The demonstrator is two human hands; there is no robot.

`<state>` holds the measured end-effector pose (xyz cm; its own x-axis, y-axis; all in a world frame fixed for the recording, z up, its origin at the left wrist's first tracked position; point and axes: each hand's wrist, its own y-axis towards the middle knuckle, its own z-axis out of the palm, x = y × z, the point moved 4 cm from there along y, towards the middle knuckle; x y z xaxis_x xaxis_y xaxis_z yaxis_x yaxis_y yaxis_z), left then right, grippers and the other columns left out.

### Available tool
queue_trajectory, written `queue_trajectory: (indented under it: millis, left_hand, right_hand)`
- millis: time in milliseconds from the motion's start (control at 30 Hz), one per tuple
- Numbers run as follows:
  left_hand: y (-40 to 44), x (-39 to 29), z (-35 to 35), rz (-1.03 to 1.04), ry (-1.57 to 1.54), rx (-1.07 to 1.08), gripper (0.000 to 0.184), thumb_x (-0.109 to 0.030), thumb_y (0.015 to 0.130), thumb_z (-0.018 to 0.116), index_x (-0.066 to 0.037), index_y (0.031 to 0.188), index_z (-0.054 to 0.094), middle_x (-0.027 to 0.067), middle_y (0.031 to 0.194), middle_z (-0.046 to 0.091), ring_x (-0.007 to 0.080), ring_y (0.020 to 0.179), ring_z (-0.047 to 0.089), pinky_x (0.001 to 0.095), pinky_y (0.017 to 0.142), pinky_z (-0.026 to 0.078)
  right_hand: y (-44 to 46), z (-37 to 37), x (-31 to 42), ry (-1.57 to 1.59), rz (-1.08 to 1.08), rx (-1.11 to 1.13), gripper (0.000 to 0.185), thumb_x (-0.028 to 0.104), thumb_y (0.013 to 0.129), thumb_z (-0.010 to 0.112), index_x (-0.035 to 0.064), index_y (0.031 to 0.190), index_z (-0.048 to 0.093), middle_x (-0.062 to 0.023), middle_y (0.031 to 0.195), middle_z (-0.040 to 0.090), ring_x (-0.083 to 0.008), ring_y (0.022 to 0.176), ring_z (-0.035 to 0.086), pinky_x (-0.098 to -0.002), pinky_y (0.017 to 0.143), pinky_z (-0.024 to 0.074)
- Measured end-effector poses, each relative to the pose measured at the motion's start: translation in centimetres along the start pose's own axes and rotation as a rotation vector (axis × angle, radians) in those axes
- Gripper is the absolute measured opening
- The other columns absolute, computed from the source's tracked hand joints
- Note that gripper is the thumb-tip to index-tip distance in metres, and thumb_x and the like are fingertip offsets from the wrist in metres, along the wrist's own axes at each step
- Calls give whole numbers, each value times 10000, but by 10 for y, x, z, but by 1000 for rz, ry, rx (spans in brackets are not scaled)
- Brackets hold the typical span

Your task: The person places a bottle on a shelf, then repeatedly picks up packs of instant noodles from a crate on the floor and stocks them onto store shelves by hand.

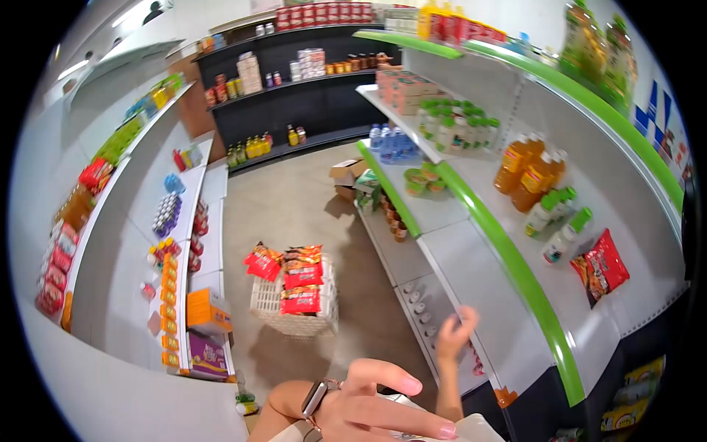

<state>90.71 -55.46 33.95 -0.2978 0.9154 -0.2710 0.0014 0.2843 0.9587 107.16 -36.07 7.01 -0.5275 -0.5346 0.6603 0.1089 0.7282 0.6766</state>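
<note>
My left hand, with a watch on its wrist, is close to the camera at the bottom. Its fingers are stretched apart with nothing between them. Farther right, my right hand is raised beside the front edge of the right-hand shelves. Its fingers look loosely apart and hold nothing, though they are slightly blurred. Ahead on the floor stands a white plastic basket, topped with several red snack packets. A single red packet leans on the upper right shelf, beside white bottles with green caps.
Green-edged shelves on the right carry orange drink bottles and blue-capped water bottles. Left shelves hold an orange box and a purple box. Dark shelving stands at the back, with an open carton near it.
</note>
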Motion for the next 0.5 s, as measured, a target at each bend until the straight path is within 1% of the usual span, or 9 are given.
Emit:
queue_trajectory:
  millis: [100, 167, 233, 267, 300, 400, 433, 467, 500]
  left_hand:
    - [1, -21, -51, -1, 79, -6, 57, -93, 785, 628, -127, 824, 650, 25, 966, 654, 228, 963, 484, 337, 833, 399]
    - [17, -39, -79, 69, 199, -124, 84, -140, 815, 625, -212, 858, 631, -20, 849, 635, 145, 724, 581, 375, 738, 415]
    - [-23, -29, -108, -142, 284, -11, 186, -31, 749, 610, -101, 909, 673, 21, 967, 641, 219, 963, 511, 339, 847, 402]
    - [-37, -22, -121, -192, 335, 38, 225, -20, 748, 600, -111, 939, 677, 16, 950, 634, 201, 906, 540, 354, 837, 405]
    - [-50, -15, -134, -245, 380, 94, 264, -9, 747, 589, -121, 968, 681, 10, 934, 627, 183, 849, 569, 368, 826, 408]
    - [-139, 37, -169, -770, 357, 203, 268, -43, 845, 526, -80, 1100, 599, 72, 969, 634, 247, 896, 583, 365, 836, 413]
    - [-182, 55, -178, -920, 368, 171, 268, -81, 876, 508, -63, 1138, 562, 109, 999, 630, 282, 931, 585, 384, 843, 421]
    - [-234, 67, -189, -1022, 497, 231, 296, -128, 884, 509, -54, 1170, 534, 145, 1037, 621, 318, 968, 577, 412, 836, 432]
    - [-305, 76, -199, -1138, 705, 378, 324, -202, 868, 541, -78, 1167, 533, 167, 1026, 615, 318, 963, 580, 427, 804, 458]
  right_hand:
    - [-95, 83, 20, 36, -26, 400, 345, 34, 735, 557, 40, 1076, 513, -139, 1089, 518, -315, 1057, 479, -423, 917, 340]
    - [-167, 119, 2, -23, 22, 583, 348, 48, 740, 566, 59, 1084, 515, -134, 1078, 527, -306, 1072, 479, -420, 911, 340]
    - [-205, 119, 3, -73, 92, 705, 346, 66, 724, 584, 75, 1067, 538, -141, 1105, 525, -316, 1055, 500, -444, 890, 385]
    - [-240, 120, -24, -121, 140, 761, 351, 77, 716, 594, 84, 1064, 548, -143, 1120, 522, -319, 1047, 509, -452, 884, 402]
    - [-289, 122, -76, -236, 236, 831, 344, 137, 719, 617, 93, 1056, 565, -150, 1148, 515, -337, 1041, 516, -454, 885, 427]
    - [-358, 72, -130, -749, 850, 1235, 515, 324, 753, 630, 75, 1199, 568, -183, 1268, 496, -391, 1198, 449, -426, 983, 390]
    - [-387, 59, -170, -617, 981, 1327, 463, 343, 775, 609, 28, 1115, 626, -245, 1113, 586, -370, 1137, 525, -424, 944, 418]
    - [-418, 44, -205, -535, 1092, 1472, 406, 359, 791, 589, -6, 948, 671, -263, 869, 637, -321, 917, 640, -419, 792, 487]
    - [-401, 26, -181, -521, 1368, 1291, 256, 285, 792, 608, 45, 860, 662, -97, 763, 613, -190, 645, 576, -357, 561, 481]
